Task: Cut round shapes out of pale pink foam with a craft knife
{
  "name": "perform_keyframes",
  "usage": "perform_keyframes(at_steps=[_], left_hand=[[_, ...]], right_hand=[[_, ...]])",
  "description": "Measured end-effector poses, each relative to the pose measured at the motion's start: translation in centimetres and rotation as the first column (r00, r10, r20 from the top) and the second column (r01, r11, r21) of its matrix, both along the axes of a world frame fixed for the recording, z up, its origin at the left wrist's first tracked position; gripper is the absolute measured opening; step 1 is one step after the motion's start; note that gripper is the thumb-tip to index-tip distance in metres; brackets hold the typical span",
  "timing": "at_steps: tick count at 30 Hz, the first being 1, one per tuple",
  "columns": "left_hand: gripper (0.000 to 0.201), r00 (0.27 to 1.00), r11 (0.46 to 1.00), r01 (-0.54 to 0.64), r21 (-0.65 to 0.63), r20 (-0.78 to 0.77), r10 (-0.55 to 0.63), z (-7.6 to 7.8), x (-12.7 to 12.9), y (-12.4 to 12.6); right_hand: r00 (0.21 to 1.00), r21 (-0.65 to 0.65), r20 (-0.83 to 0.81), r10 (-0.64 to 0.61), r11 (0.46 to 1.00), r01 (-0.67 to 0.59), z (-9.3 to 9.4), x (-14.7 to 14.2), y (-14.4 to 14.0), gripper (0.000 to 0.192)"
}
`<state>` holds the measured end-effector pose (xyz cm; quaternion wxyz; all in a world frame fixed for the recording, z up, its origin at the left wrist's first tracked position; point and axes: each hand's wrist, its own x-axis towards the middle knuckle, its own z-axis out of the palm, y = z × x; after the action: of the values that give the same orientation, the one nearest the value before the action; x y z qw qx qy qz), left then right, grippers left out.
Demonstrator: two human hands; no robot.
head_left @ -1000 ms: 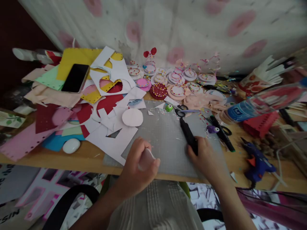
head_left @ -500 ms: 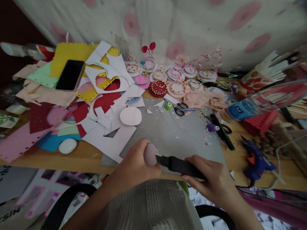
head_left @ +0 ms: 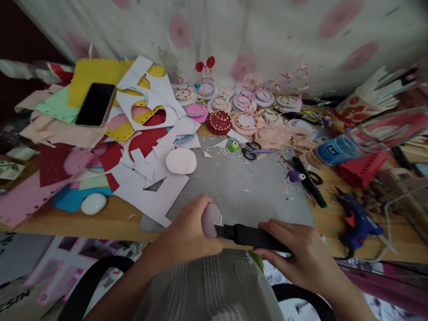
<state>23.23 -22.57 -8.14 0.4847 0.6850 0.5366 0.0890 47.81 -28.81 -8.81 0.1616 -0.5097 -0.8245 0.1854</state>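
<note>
While the left hand (head_left: 187,232) pinches a pale disc (head_left: 209,221) by the front edge of the bench (head_left: 70,224), the right hand (head_left: 297,249) is wrapped round a black cutter (head_left: 256,236), blade at the disc's rim. Looks like trimming; next probably needs a steady hold.

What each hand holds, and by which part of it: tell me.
The left hand holds a pale round piece by its edge, between thumb and fingers; the right hand holds a black tool by its handle.
</note>
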Motion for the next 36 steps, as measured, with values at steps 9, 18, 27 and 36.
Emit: perform_keyframes(at_steps=[9, 18, 27, 36], left_hand=[[0.036, 0.998, 0.998, 0.058, 0.035, -0.001, -0.058, 0.0, -0.2, 0.0], [0.034, 0.999, 0.998, 0.044, 0.037, 0.022, -0.045, 0.3, 0.2, 0.0], [0.047, 0.996, 0.997, 0.076, 0.035, 0.039, -0.077, 0.0, 0.2, 0.1], [0.052, 0.998, 0.998, 0.053, -0.018, 0.046, -0.052, 0.2, -0.1, -0.1]], right_hand=[[0.989, 0.020, 0.011, -0.148, 0.989, 0.147, -1.0, 1.3, 0.2, 0.033], [1.000, -0.037, -0.004, 0.015, 0.999, -0.015, 0.3, 0.3, 0.4, 0.033], [0.999, -0.089, 0.039, -0.008, 0.996, 0.012, 0.3, 0.6, 0.1, 0.035], [0.953, 0.080, 0.052, -0.299, 0.952, 0.294, -2.0, 2.2, 0.3, 0.042]])
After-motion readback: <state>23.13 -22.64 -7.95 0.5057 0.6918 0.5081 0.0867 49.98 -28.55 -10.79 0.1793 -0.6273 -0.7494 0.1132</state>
